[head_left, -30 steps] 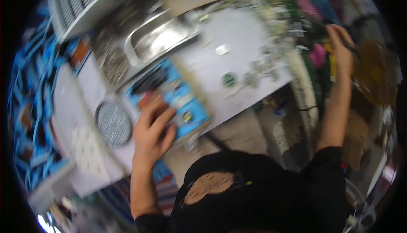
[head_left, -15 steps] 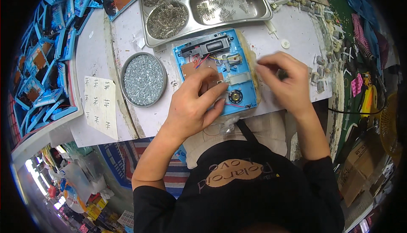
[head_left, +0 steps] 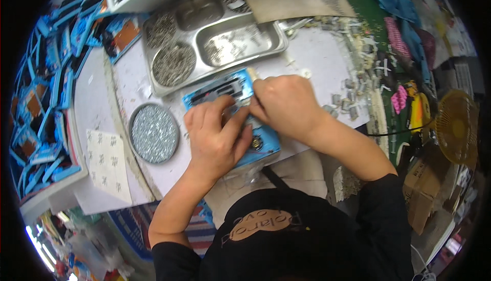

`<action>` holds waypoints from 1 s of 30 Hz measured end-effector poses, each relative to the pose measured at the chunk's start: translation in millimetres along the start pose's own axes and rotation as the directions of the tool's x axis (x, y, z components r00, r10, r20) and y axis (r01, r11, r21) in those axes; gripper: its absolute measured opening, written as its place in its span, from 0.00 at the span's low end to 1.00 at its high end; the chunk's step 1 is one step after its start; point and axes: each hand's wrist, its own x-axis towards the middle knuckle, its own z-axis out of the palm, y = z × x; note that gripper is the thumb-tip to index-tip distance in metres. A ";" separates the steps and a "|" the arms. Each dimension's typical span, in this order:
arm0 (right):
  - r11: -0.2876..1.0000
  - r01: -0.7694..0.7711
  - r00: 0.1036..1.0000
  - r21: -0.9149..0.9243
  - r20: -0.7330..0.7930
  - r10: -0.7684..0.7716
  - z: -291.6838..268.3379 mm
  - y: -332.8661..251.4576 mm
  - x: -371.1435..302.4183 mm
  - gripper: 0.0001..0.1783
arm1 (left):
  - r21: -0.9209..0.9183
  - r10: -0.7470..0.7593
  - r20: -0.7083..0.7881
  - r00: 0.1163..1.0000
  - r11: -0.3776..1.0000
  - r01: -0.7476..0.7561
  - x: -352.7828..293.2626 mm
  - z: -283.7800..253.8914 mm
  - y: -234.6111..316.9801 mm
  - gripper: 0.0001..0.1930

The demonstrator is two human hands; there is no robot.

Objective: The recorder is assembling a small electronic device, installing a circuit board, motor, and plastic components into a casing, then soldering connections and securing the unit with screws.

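Note:
A blue plastic housing (head_left: 268,142) lies open side up on the table, close to its front edge. Inside it sit a grey-black module (head_left: 217,91) at the far end and a small round speaker (head_left: 257,143) at the near end. My left hand (head_left: 217,135) rests over the housing's left side, its thumb and index finger drawn together above the middle. Fingers curled, my right hand (head_left: 287,102) bears on the right side, fingertips close to those of the left. Whatever small part lies between the fingers of either hand is hidden.
Behind the housing stands a steel compartment tray (head_left: 240,62) of springs. A round dish (head_left: 154,133) of small screws lies left, near a marked paper sheet (head_left: 108,166). Blue housings (head_left: 53,94) pile up far left. Small motors (head_left: 352,94) lie along the right.
My right hand has moved left onto the housing and met my left hand. The view has shifted, and a white slotted object now shows at the top.

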 end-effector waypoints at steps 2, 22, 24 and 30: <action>0.987 -0.076 0.997 0.143 0.033 0.072 3.7 10.8 0.6 0.11 | 0.054 0.007 0.013 1.000 0.998 -0.008 1.8 1.2 1.1 0.19; 0.722 -0.467 0.842 0.511 0.506 0.187 -66.4 105.4 62.8 0.20 | 0.000 -0.065 0.057 0.996 0.998 0.065 2.2 -0.5 -1.7 0.19; 0.795 -0.322 0.942 0.514 0.090 0.324 -112.5 216.1 93.4 0.17 | -0.038 -0.090 0.024 0.996 0.995 0.091 -1.0 -5.3 -1.7 0.17; 0.390 -0.681 0.700 -0.620 -0.396 0.594 -192.9 604.8 105.2 0.27 | -0.136 -0.097 0.016 0.995 0.986 0.099 25.6 1.9 -24.7 0.14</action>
